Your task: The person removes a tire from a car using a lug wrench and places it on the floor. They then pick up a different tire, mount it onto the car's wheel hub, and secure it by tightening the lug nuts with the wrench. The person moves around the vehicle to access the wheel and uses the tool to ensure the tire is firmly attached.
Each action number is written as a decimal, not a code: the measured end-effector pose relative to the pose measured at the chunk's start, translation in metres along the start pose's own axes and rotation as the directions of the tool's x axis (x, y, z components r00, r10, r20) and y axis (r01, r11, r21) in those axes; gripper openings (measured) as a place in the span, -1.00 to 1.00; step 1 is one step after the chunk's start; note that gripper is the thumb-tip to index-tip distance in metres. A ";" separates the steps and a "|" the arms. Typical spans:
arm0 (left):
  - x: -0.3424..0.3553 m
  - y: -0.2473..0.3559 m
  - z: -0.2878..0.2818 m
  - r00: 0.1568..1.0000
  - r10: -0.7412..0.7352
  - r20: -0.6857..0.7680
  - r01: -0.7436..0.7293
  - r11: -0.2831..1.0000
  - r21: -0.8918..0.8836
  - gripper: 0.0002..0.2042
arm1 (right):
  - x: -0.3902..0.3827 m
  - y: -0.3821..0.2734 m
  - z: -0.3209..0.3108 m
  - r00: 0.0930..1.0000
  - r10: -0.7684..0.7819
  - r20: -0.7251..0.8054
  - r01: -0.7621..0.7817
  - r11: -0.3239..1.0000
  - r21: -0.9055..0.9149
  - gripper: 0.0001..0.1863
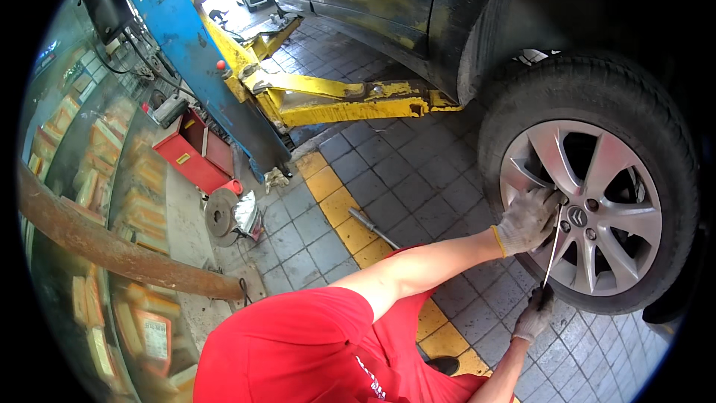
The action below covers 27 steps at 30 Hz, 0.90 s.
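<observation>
In front of me on the right is a car wheel [608,157], with a black tyre and a silver spoked rim. Lug nuts [591,234] ring its centre cap [576,215]. My left hand [527,220], in a pale work glove, is closed at the hub, its fingers around the upper end of a long thin metal bar [553,252]. Lower down, my right hand [535,316], in a dirty glove, grips the bar's other end. The bar slants across the rim. Fingers hide both of its ends, so I cannot tell its exact kind.
A yellow lift arm [350,110] reaches from a blue post [198,52] under the dark car [373,7]. On the tiled floor lies a metal bar tool [373,228]. Farther left are a brake disc [222,217], a red toolbox [195,153], a rusty pipe [127,242] and glass-fronted shelves.
</observation>
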<state>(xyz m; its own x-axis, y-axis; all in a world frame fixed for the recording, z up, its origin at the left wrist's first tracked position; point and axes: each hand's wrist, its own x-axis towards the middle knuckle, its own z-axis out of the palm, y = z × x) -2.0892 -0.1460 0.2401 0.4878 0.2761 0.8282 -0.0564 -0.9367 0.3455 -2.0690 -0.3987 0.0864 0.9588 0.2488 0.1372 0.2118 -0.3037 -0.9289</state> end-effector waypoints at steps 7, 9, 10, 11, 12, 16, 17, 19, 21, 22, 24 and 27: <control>0.005 -0.010 -0.009 0.942 -0.194 0.274 0.197 0.980 0.016 -0.64 | 0.011 -0.039 0.002 0.955 0.139 0.263 -0.161 0.985 0.066 -0.69; 0.002 -0.011 0.004 0.989 -0.088 0.119 0.084 0.996 0.039 -0.62 | 0.010 -0.036 -0.001 0.923 0.196 0.331 -0.256 0.955 0.150 -0.66; 0.003 -0.011 0.008 0.991 -0.074 0.111 0.072 0.997 0.017 -0.61 | 0.008 -0.040 -0.001 0.931 0.203 0.302 -0.254 0.957 0.138 -0.67; 0.003 -0.011 0.012 0.993 -0.065 0.101 0.065 0.998 0.000 -0.60 | 0.007 -0.043 -0.004 0.937 0.209 0.278 -0.251 0.960 0.124 -0.68; 0.005 -0.006 0.012 0.986 -0.081 0.145 0.084 0.996 -0.020 -0.59 | 0.010 -0.036 -0.008 0.977 0.117 0.180 -0.118 0.993 -0.010 -0.69; 0.003 -0.009 0.011 0.989 -0.060 0.134 0.064 0.998 -0.024 -0.58 | 0.019 -0.021 -0.009 0.979 -0.200 -0.028 0.175 0.911 -0.372 -0.72; 0.001 -0.010 0.009 0.986 -0.073 0.149 0.078 0.997 -0.028 -0.59 | 0.021 -0.022 -0.010 0.967 -0.245 -0.064 0.199 0.891 -0.407 -0.73; 0.003 -0.008 0.003 0.978 -0.095 0.184 0.105 0.994 -0.041 -0.61 | 0.024 -0.025 -0.015 0.976 -0.216 -0.014 0.195 0.904 -0.381 -0.73; 0.003 -0.013 0.001 0.982 -0.042 0.186 0.052 0.997 -0.049 -0.61 | 0.020 -0.027 -0.012 0.988 -0.153 0.019 0.151 0.926 -0.346 -0.73; 0.003 -0.017 0.000 0.980 -0.020 0.200 0.031 0.998 -0.055 -0.60 | 0.019 -0.030 -0.011 0.988 -0.144 0.051 0.152 0.927 -0.342 -0.72; 0.014 -0.020 -0.005 0.973 0.088 0.215 -0.087 0.996 -0.014 -0.63 | 0.019 -0.034 -0.012 0.994 -0.057 0.096 0.080 0.965 -0.250 -0.71; 0.020 -0.019 -0.007 0.954 0.205 0.219 -0.235 0.965 0.120 -0.66 | 0.021 -0.019 -0.010 0.984 0.057 0.170 -0.041 0.995 -0.094 -0.68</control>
<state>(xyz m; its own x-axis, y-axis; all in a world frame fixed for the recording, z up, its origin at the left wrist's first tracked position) -2.0846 -0.1207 0.2531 0.6444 0.0245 0.7643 -0.0642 -0.9942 0.0860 -2.0507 -0.3974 0.1104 0.9229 0.3842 0.0236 0.1889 -0.3987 -0.8974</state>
